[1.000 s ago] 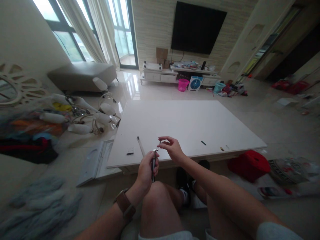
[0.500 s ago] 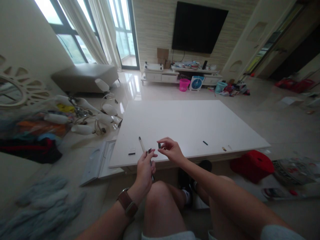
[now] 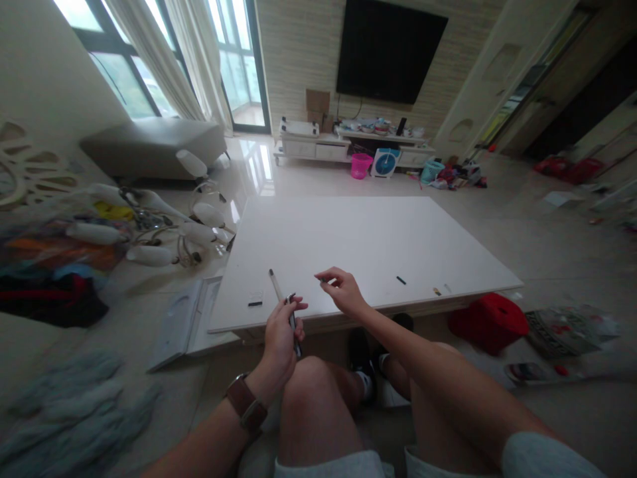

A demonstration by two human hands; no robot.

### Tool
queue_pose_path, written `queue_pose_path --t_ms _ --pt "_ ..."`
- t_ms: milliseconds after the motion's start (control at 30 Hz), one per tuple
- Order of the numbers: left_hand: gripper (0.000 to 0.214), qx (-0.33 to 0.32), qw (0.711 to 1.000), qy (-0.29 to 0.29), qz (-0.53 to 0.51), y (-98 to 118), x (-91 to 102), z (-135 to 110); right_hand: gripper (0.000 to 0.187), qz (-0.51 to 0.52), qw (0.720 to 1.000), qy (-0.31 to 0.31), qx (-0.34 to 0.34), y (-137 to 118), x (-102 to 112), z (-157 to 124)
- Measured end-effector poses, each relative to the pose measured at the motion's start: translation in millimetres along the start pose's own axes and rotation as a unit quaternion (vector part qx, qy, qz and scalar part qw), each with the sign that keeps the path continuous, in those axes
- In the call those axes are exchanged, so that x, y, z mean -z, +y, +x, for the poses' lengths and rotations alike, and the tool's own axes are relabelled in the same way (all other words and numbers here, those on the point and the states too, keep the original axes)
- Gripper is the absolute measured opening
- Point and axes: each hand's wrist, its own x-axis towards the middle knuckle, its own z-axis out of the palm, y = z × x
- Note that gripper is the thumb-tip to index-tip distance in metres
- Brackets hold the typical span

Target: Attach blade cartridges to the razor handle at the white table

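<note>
My left hand (image 3: 281, 335) is closed around a slim dark pen-like tool (image 3: 293, 324) with a shiny metal upper end, held upright over the table's near edge. My right hand (image 3: 343, 289) pinches a small dark piece (image 3: 322, 280) between thumb and fingertips, above the white table (image 3: 348, 232). Its exact kind is too small to make out. Just beyond my left hand lies a pale stick (image 3: 275, 284) with a dark end. Left of it is a small clear case with a dark edge (image 3: 255, 304). To the right lies a short dark stick (image 3: 401, 280).
A small brown piece (image 3: 436, 291) lies near the table's right front edge. A red stool (image 3: 490, 322) stands beside that edge. A chandelier with white shades (image 3: 152, 255) lies left of the table. My knees are under the near edge.
My right hand has moved away from my left and turned, tilting the small dark piece from upright to nearly flat. My left hand keeps its tool. The whole view has shifted slightly.
</note>
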Motion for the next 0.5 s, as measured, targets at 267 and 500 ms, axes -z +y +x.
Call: queue_pose_path --t_ms 267,500 --pt "0.033 0.005 1.000 0.002 -0.017 0.3 -1.7 -3.0 0.014 -0.249 0.960 0.028 -0.124 75.9 101.6 33.5" --pt "0.031 0.012 1.000 0.002 -0.018 -1.7 -1.9 -3.0 0.014 -0.377 0.901 0.045 -0.212 128.2 185.6 9.9"
